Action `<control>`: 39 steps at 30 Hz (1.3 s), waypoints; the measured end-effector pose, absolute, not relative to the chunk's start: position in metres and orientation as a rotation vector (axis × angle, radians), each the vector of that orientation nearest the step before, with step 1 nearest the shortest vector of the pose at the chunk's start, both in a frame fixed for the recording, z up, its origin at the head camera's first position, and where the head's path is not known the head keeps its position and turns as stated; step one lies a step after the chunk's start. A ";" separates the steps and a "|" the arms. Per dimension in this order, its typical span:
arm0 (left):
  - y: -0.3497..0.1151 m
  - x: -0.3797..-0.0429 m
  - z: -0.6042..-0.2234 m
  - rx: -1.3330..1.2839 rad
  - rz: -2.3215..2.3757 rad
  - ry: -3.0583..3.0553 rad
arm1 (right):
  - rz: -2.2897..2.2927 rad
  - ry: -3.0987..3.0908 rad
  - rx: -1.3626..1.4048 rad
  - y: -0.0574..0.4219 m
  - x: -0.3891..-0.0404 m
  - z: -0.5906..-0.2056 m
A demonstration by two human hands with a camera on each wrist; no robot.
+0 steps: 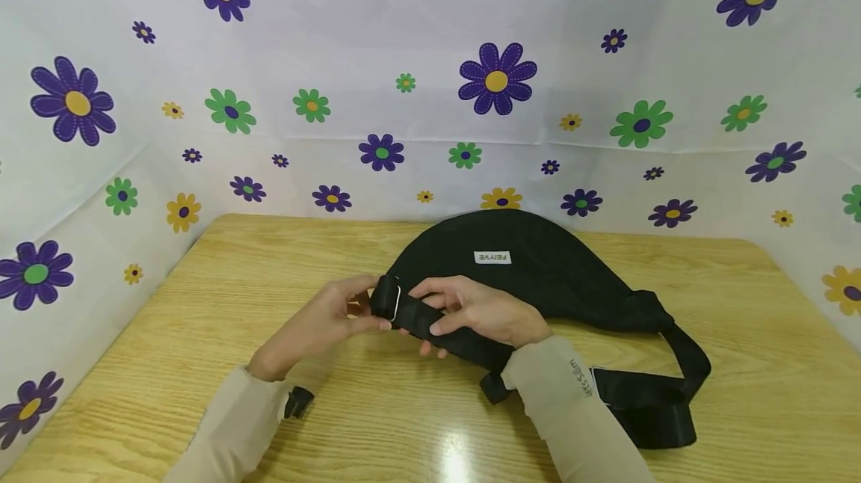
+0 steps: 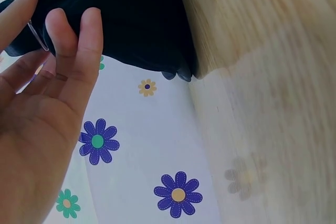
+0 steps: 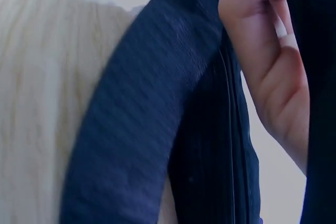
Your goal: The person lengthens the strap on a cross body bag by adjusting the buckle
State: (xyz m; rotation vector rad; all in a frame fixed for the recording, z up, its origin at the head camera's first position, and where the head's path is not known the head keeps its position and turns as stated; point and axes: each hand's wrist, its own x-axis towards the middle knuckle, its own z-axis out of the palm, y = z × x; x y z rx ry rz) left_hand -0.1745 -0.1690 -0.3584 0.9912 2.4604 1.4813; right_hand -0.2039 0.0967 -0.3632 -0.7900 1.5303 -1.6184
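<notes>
A black waist bag [image 1: 538,274] with a white label [image 1: 492,258] lies on the wooden table, and its curved edge faces the back wall. At the bag's left end, my left hand [image 1: 323,322] pinches a folded loop of black strap [image 1: 385,296] beside a thin metal slider [image 1: 396,303]. Just right of the slider, my right hand [image 1: 484,311] grips the flat strap [image 1: 480,348] between thumb and fingers. In the left wrist view, the left fingers [image 2: 90,40] are at the dark fabric. The right wrist view shows the strap [image 3: 136,87] close up, running beside a zipper.
More strap [image 1: 655,423] loops over the table [image 1: 377,438] at the right, partly under the right sleeve. A black buckle end [image 1: 298,402] lies beside the left sleeve. A flower-printed sheet [image 1: 430,109] stands behind the table and along its sides.
</notes>
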 end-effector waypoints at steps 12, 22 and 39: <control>-0.169 -0.176 -0.360 0.951 1.500 2.451 | -1.569 1.578 -0.820 0.104 -0.206 -0.362; -0.166 -0.175 -0.361 0.981 1.496 2.444 | -1.657 1.678 -0.846 0.086 -0.202 -0.362; -0.165 -0.175 -0.361 0.969 1.491 2.411 | -1.646 1.682 -0.765 0.084 -0.198 -0.356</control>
